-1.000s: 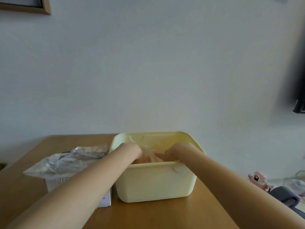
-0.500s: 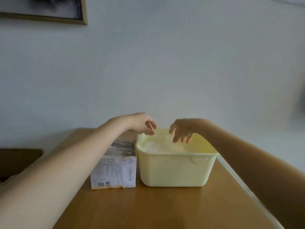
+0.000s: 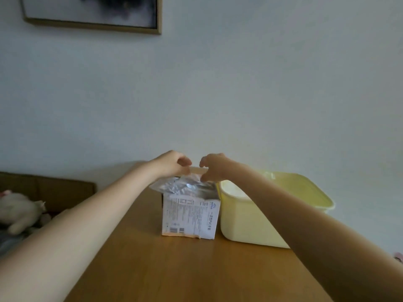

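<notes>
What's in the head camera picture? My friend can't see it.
A left hand and a right hand, fingers curled, reach for crinkly plastic sticking out of a white box on a wooden table. A yellow tub stands close beside the box.

A lived-in room at home: a wood-framed picture hangs on a pale wall, and a cream plush toy lies by a brown upholstered seat beside a wooden table.
</notes>
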A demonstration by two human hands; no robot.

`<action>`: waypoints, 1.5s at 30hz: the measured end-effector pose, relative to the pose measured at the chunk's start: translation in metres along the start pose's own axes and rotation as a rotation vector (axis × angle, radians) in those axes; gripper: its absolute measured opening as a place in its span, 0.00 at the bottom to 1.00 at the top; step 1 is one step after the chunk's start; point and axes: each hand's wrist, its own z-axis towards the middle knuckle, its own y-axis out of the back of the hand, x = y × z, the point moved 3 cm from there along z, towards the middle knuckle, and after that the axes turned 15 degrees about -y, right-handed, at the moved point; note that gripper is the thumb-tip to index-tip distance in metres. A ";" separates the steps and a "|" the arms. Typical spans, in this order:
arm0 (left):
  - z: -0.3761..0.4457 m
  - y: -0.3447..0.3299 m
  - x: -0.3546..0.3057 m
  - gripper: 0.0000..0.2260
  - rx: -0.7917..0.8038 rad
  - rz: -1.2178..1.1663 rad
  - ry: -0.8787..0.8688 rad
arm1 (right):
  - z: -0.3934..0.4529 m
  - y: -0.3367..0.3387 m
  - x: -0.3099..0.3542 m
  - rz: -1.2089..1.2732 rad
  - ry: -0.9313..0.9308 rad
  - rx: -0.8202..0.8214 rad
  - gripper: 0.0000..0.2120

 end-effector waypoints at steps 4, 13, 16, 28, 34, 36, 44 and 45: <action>0.002 -0.023 -0.009 0.14 0.055 0.083 -0.040 | 0.003 -0.013 -0.002 0.172 -0.066 0.084 0.12; -0.002 -0.022 0.008 0.04 0.023 0.196 -0.033 | 0.003 0.016 -0.046 1.101 -0.222 -0.224 0.13; 0.004 -0.013 -0.003 0.08 -0.109 0.047 -0.071 | -0.002 0.022 -0.054 1.259 -0.294 -0.356 0.08; 0.013 -0.003 -0.026 0.09 -0.272 -0.775 -0.052 | -0.029 0.048 -0.088 0.995 -0.257 -0.755 0.08; 0.019 -0.007 -0.030 0.05 -0.507 -0.997 0.058 | -0.032 0.034 -0.104 0.864 -0.245 -0.761 0.08; 0.025 -0.011 -0.033 0.08 -0.593 -0.927 0.067 | -0.030 0.030 -0.111 0.862 -0.276 -0.739 0.07; 0.050 -0.016 -0.045 0.08 -0.730 -0.134 0.010 | -0.026 -0.005 -0.178 0.746 -0.590 -0.573 0.08; 0.053 -0.019 -0.055 0.08 -0.716 -0.021 -0.066 | -0.025 -0.008 -0.182 0.734 -0.614 -0.556 0.08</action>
